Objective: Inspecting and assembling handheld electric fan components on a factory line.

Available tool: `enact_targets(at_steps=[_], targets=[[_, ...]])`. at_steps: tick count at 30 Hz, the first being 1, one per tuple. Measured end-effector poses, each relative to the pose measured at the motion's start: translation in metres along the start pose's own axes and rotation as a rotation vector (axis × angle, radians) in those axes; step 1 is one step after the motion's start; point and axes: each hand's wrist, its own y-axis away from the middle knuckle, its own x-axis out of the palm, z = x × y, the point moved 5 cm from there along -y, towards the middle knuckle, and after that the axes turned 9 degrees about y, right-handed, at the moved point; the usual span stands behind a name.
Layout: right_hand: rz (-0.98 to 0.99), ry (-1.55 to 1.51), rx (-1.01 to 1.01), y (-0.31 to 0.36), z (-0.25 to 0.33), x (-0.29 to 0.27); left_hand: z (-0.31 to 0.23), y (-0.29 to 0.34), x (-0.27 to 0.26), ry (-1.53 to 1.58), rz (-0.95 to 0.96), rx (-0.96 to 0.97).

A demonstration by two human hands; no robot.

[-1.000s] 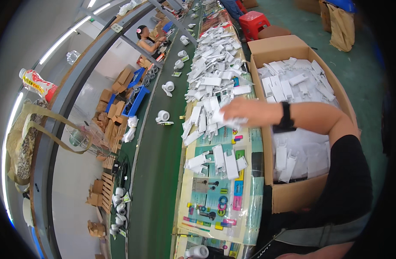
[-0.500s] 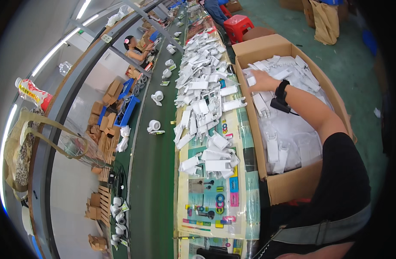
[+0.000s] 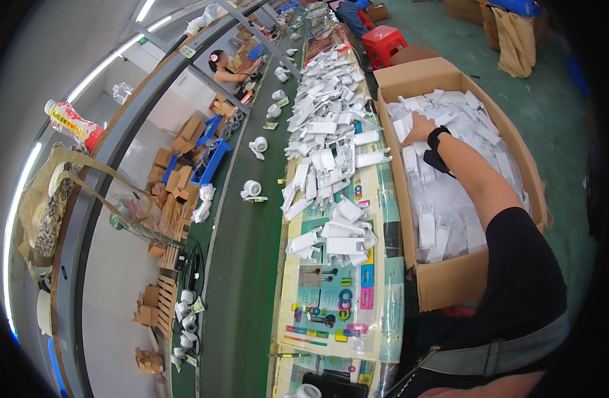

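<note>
My right hand (image 3: pixel 421 129) reaches into a large open cardboard box (image 3: pixel 451 285) on the right. Its fingers are closed on the edge of a white plastic part (image 3: pixel 402 127), a flat housing-like piece near the box's left wall. A black band with a small dark device (image 3: pixel 437 151) is on my right wrist. Around the hand, more white parts (image 3: pixel 426 224) lie among clear plastic wrapping (image 3: pixel 460 199) in the box. My left hand is out of view.
Left of the box, a long table (image 3: pixel 317 282) bears a heap of white parts (image 3: pixel 331 159). Beyond it runs a green conveyor (image 3: pixel 241 265) with white round devices (image 3: pixel 252 190). A red stool (image 3: pixel 384 45) stands beyond the box. Another person (image 3: pixel 228 73) sits across the conveyor.
The whole view has shifted, so most things sit slightly further right. My right hand stays at the box's left side, and the white part at its fingers shows more clearly.
</note>
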Motion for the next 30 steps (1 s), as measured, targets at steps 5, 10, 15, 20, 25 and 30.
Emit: enact_targets(at_steps=[5,10,15,20,25,30], targets=[[-0.025,-0.088,0.010,-0.004,-0.005,0.000,-0.007,0.008,-0.008,-0.080,-0.043,0.073],[-0.294,-0.105,-0.014,0.019,0.011,0.001,-0.001,-0.005,-0.030,-0.093,-0.095,0.077],[-0.339,-0.233,-0.078,0.010,-0.009,-0.010,-0.010,0.009,-0.010,-0.131,-0.108,0.159],[-0.552,-0.822,-0.091,-0.011,-0.055,-0.025,-0.006,-0.011,-0.042,-0.035,-0.046,0.028],[-0.423,-1.369,-0.311,0.021,-0.015,-0.051,-0.006,-0.012,-0.043,-0.027,-0.051,0.026],[-0.010,-1.256,-0.407,0.083,0.107,-0.024,-0.009,-0.010,-0.041,-0.030,-0.055,0.036]])
